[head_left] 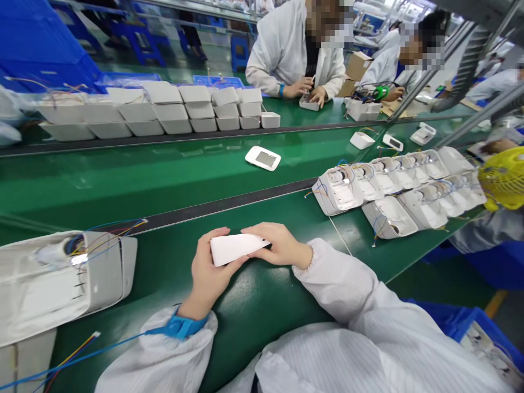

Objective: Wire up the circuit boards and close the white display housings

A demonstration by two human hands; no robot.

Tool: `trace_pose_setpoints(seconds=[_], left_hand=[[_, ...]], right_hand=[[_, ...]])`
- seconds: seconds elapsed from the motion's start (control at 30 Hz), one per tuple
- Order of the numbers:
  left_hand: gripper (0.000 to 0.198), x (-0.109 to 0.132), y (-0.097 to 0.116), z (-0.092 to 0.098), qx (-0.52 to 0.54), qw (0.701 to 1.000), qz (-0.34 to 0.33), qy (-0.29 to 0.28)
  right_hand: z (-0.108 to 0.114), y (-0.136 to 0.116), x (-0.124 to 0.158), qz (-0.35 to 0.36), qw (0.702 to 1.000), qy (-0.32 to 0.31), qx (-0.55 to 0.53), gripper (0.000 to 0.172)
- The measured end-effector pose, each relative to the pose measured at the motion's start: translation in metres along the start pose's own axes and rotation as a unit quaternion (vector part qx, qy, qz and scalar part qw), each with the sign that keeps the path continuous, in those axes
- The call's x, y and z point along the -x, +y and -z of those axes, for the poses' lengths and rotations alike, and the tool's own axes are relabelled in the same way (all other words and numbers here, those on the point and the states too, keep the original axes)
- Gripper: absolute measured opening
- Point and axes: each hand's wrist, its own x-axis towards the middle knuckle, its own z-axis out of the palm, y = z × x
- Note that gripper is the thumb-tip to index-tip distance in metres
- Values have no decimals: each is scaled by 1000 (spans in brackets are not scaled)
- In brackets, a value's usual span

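Between both hands I hold a white plastic housing (233, 248), tilted above the green work surface. My left hand (208, 273) wraps its left end, thumb along the near edge and fingers behind. My right hand (278, 243) grips the right end from above and below. A blue wrist strap (180, 326) with a cord circles my left wrist. To the left stands a stack of open white housings (102, 273) with coloured wires. On the belt beyond my hands lies a white cover with a grey window (262, 158).
Rows of wired white housings (388, 215) stand at the right. Stacked white shells (164, 112) line the far side of the green belt (184, 174). Across it a person in a white coat (282, 49) handles a part. A yellow fan (503, 177) is at far right.
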Motion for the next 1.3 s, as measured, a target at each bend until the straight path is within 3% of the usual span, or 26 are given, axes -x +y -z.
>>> trace_pose_setpoints(seconds=[0.3, 0.43, 0.53, 0.6, 0.67, 0.73, 0.83, 0.93, 1.07, 1.3], left_hand=[[55, 2, 4, -3, -42, 998, 44, 26], [59, 0, 3, -2, -46, 997, 53, 10], [69, -2, 0, -5, -38, 997, 67, -9], [79, -2, -3, -9, -16, 997, 67, -32], [84, -3, -6, -12, -5, 996, 52, -68], [73, -4, -6, -13, -27, 992, 28, -121], [49, -5, -6, -13, -79, 981, -21, -178], [39, -6, -8, -13, -97, 975, -63, -189], [37, -6, -12, -15, -101, 972, -74, -198], [32, -5, -12, -13, -89, 970, -76, -215]], right_hand=[[-2, 0, -3, -32, 999, -22, 8, 41], [5, 2, -6, -17, 999, -40, 13, 44], [13, 11, -6, -20, 1000, -22, 12, 47], [18, 22, -6, -84, 996, 3, 20, 46], [22, 35, -6, -201, 978, 32, 36, 41], [23, 47, -7, -293, 953, 59, 46, 37], [22, 58, -9, -319, 943, 87, 41, 42], [18, 59, -17, -324, 941, 98, 21, 43], [-2, 59, -46, -327, 941, 87, -12, 46], [-57, 70, -142, -280, 959, 29, -26, 32]])
